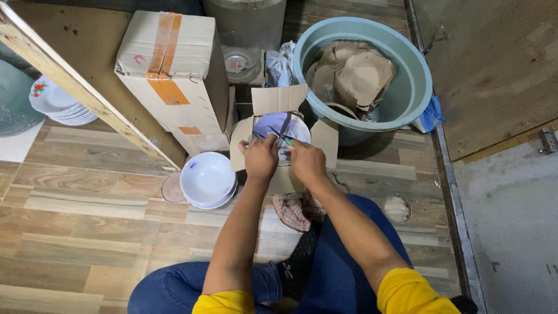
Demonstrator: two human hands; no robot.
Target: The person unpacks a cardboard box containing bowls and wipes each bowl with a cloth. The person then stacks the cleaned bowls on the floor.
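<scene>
I sit on the floor with both hands over a small open cardboard box. Inside it lies a stack of white dishes bound by a dark strap. My left hand rests on the near rim of the dishes, its fingers closed on the strap where it crosses. My right hand is right beside it, pinching a small green-tipped tool against the strap. Exactly what kind of tool it is stays hidden by my fingers.
A stack of white bowls stands left of the box. Behind are a large taped carton, a clear plastic container and a teal basin of cardboard scraps. A wooden plank, flowered plates and a checked cloth lie nearby.
</scene>
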